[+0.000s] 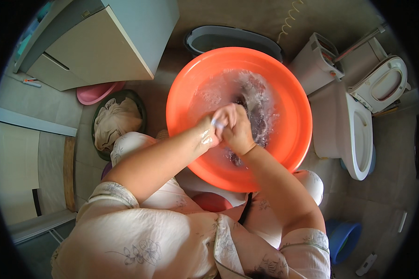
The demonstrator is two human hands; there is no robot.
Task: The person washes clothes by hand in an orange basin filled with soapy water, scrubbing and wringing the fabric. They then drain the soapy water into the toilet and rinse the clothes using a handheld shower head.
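Before me stands a large orange plastic basin with cloudy, sudsy water in it. Dark wet cloth lies partly under the churned water. My left hand and my right hand meet above the water, close to the dark cloth. Both are blurred, and a small whitish patch shows between them; whether it is foam or fabric I cannot tell. The left wrist is wet and shiny. What the fingers hold, if anything, is hidden.
At the left a green basin holds beige cloth, near a pink basin and a cabinet. Behind is a grey tub. A mop bucket and toilet stand right, a blue basin lower right.
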